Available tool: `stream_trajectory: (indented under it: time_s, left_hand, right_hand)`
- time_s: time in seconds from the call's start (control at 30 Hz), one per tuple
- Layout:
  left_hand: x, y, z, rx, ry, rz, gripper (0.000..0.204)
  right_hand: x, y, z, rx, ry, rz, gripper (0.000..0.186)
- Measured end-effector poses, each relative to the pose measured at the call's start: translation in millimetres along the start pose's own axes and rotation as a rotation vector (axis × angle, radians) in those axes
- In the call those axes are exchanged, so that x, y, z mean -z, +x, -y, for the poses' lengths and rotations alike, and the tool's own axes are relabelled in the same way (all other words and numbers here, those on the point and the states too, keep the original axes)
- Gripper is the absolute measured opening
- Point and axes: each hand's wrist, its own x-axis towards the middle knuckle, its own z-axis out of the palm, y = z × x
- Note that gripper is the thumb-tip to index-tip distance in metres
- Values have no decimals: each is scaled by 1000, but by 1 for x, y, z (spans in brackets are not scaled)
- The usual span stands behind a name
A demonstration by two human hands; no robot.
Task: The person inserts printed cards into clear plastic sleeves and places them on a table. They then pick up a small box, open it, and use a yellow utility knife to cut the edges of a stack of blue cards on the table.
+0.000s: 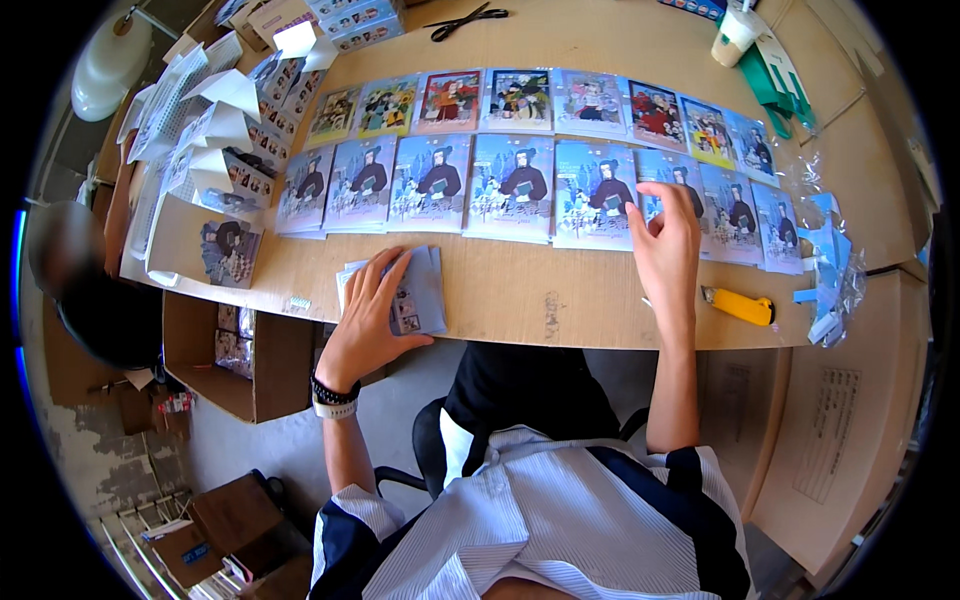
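My left hand (370, 315) spans a small stack of illustrated cards (428, 290) at the table's near edge. Its fingers reach over the top to the far side and its thumb lies at the near side. My right hand (668, 235) hovers over the front row, with curled fingers and a gap between thumb and forefinger. No card shows between them. Under its fingertips is the right edge of a pale blue card (592, 195) with a dark-clothed figure. Matching cards (510, 185) lie beside it in piles. Behind them runs a row of differently coloured picture cards (520, 98).
Opened white boxes (200, 125) crowd the left side. A yellow-handled cutter (740, 305) and crumpled clear and blue wrapping (828, 270) lie at the right. Black scissors (466, 22) and a drink cup (737, 35) are at the back. A cardboard box (280, 365) stands below the table edge.
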Motion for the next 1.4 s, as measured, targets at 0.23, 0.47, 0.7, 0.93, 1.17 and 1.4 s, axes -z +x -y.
stream_trajectory:
  time_s: [0.23,0.47,0.7,0.93,1.17,1.4]
  left_hand:
    - [18,-9,0,-151,-402,-128,116]
    - [11,-3,-18,-530,-1064,-109,119]
    - [-3,10,-36,-684,-1190,-46,117]
    - [-4,7,-37,-669,-1186,-36,114]
    - [-13,11,-36,-685,-1271,-29,117]
    - [-25,15,-44,-622,-1399,29,116]
  right_hand:
    - [4,-39,33,125,209,101,19]
    - [-8,-75,82,359,441,426,23]
    - [-21,-94,96,478,515,447,27]
    - [-18,-96,97,433,535,472,25]
    - [-22,-93,84,290,521,533,41]
    - [-27,-98,73,110,640,587,44]
